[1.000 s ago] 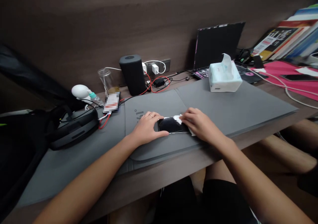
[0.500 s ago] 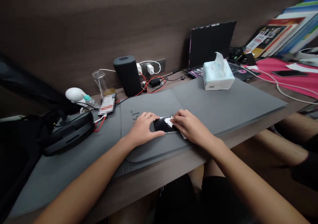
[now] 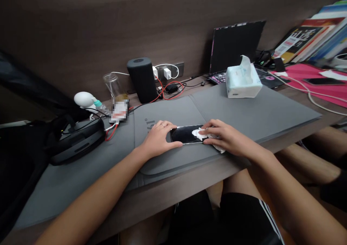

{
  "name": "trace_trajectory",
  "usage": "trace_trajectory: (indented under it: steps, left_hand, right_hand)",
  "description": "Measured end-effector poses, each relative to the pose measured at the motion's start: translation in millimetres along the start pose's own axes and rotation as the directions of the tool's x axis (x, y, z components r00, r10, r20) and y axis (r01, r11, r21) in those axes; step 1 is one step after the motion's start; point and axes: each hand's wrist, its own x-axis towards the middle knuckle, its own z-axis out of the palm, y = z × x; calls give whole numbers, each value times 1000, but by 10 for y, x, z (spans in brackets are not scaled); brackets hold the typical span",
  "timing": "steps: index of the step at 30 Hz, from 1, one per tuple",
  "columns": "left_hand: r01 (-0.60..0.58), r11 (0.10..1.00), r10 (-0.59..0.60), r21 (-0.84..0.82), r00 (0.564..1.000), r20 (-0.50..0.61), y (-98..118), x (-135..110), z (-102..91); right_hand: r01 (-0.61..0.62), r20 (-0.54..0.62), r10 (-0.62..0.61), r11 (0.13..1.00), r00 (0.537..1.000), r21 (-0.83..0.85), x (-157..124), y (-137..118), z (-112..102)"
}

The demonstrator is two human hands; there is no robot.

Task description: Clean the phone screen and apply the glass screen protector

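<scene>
A smartphone lies screen up on the grey desk mat, its dark screen facing me. My left hand grips the phone's left end, thumb along the near edge and fingers at the far edge. In my right hand is a crumpled white tissue, pressed on the right part of the screen. Some of the tissue hangs out below the palm. The right fingers cover the phone's right end.
Behind the mat stand a black speaker, a glass bottle and a laptop. A tissue pack sits on the mat. To the left is a black headset; books lean at the right. Another person's leg shows at right.
My right hand has slid right along the screen with the tissue, uncovering more of the phone's middle. My left hand keeps its hold on the left end. The view has shifted slightly.
</scene>
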Motion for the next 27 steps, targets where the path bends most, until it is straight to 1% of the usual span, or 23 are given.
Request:
trace_trajectory:
  steps: [5, 8, 12, 17, 19, 22, 27]
  left_hand:
    - [0, 1000, 0, -14, 1000, -3, 4, 1, 1]
    - [4, 1000, -4, -14, 1000, -3, -2, 6, 5]
    - [12, 1000, -12, -6, 1000, 11, -7, 10, 7]
    - [-4, 1000, 4, 3, 1000, 7, 5, 6, 5]
    - [-19, 1000, 19, 5, 1000, 4, 13, 5, 2]
    - [-21, 1000, 21, 10, 1000, 5, 23, 3, -3]
    - [10, 1000, -10, 8, 1000, 15, 14, 4, -4]
  right_hand:
    - [10, 23, -11, 999, 1000, 32, -4, 62, -28]
    - [22, 24, -22, 999, 999, 27, 13, 43, -35]
    - [80, 12, -81, 996, 997, 30, 163, -122, 39]
    - [122, -10, -123, 992, 992, -17, 478, -417, 278]
    - [151, -12, -152, 988, 988, -33, 543, -487, 337]
    - [169, 2, -169, 986, 986, -17, 495, -490, 313]
    - [92, 10, -91, 995, 996, -25, 271, -276, 106]
